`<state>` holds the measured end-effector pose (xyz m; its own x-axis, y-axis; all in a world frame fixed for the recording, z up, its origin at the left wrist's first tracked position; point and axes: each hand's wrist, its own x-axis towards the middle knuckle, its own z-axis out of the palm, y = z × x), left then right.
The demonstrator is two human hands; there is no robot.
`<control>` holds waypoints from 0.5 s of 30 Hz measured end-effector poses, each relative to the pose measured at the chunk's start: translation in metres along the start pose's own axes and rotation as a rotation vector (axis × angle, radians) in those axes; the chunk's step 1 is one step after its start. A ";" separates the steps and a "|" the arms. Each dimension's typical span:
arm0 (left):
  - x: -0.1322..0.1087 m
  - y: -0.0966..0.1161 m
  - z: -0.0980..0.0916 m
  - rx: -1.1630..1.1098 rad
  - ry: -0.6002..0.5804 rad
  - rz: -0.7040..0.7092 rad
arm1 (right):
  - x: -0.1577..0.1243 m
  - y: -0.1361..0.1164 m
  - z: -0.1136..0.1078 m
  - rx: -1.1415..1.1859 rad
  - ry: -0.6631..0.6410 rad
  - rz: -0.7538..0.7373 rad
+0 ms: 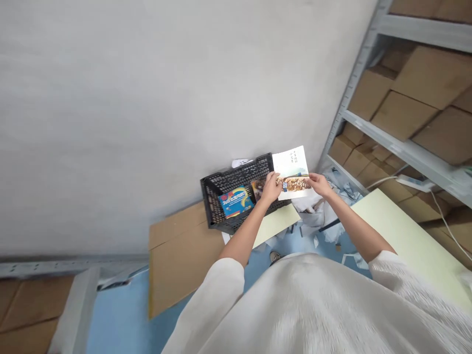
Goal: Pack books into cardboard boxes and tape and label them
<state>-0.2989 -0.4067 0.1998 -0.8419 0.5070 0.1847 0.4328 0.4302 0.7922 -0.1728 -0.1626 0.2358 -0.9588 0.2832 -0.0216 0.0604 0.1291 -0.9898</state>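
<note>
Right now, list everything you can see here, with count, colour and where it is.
booklet: one, white with a brown picture band, held in both hands over the crate's right end
crate: one, black mesh, by the wall
blue box: one, blue and yellow, inside the crate
flat cardboard: a few sheets, brown, on the floor left of the crate
pale boards: two, light green, at right
shelf boxes: many, brown, on grey racks at right
left hand: grips the booklet's left edge
right hand: grips its right edge
</note>
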 end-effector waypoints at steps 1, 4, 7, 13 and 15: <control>0.001 0.015 0.022 -0.010 -0.028 0.010 | -0.016 0.007 -0.024 -0.016 0.047 0.014; -0.004 0.057 0.095 -0.029 -0.112 0.021 | -0.070 0.034 -0.092 -0.083 0.203 0.072; -0.016 0.095 0.169 -0.033 -0.221 0.013 | -0.128 0.067 -0.150 -0.112 0.350 0.155; -0.048 0.151 0.291 -0.010 -0.491 -0.064 | -0.236 0.122 -0.226 -0.133 0.517 0.396; -0.055 0.165 0.323 0.006 -0.582 -0.074 | -0.264 0.135 -0.244 -0.176 0.582 0.490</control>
<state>-0.0769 -0.1223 0.1329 -0.5548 0.8018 -0.2222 0.3830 0.4831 0.7873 0.1559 0.0122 0.1419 -0.5141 0.7936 -0.3254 0.5295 -0.0047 -0.8483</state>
